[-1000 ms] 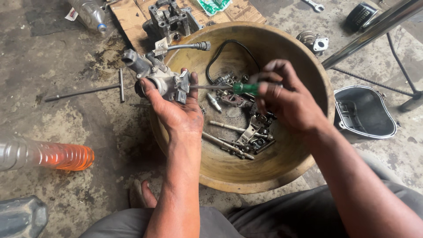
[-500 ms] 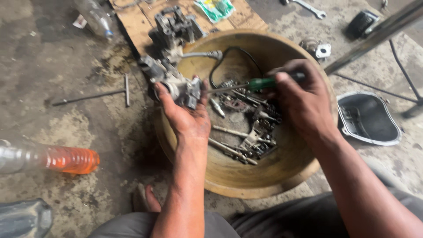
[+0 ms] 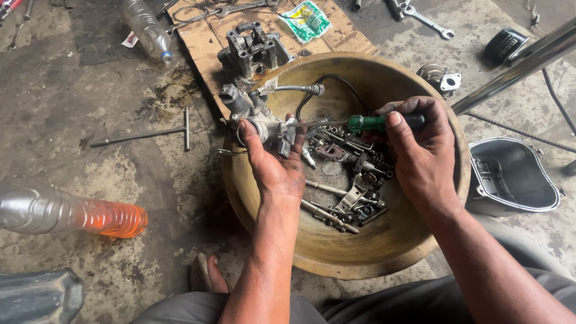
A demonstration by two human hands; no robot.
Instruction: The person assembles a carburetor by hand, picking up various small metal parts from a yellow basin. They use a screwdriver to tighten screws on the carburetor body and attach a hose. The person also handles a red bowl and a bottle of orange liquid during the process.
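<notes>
Resting on floor: big wooden bowl [image 3: 360, 252] of greasy metal parts [image 3: 351, 180].
Left hand [image 3: 273, 165]: clasped around carburetor [image 3: 264, 117] at the bowl's rim.
Right hand [image 3: 420, 150]: wrapped around green-handled screwdriver [image 3: 366, 123], tip at carburetor.

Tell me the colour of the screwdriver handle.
Green with a black end, on the screwdriver in the right hand; head view.
</notes>
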